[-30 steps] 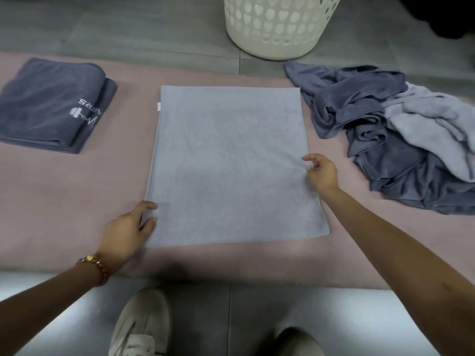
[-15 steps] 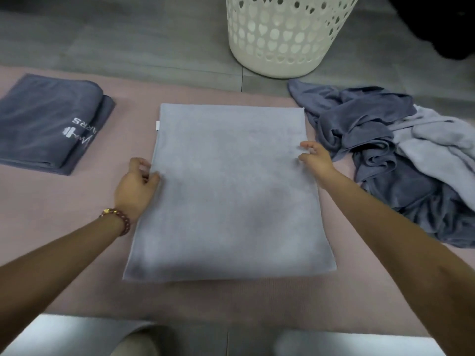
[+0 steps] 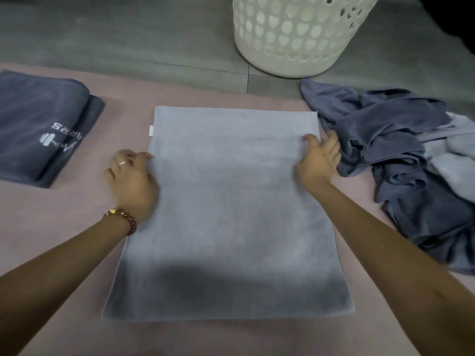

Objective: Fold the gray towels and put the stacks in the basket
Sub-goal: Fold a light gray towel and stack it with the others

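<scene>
Arms outstretched, left hand (image 3: 131, 177) and right hand (image 3: 317, 161) in grips on towel (image 3: 231, 222) edges.

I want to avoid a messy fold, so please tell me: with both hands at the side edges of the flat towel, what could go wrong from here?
1. The right hand pinches the light towel right beside the unfolded pile; its fingers may catch that cloth too and drag it along.
2. The left hand holds its edge a little nearer to the person than the right, so the fold may come out crooked.
</scene>
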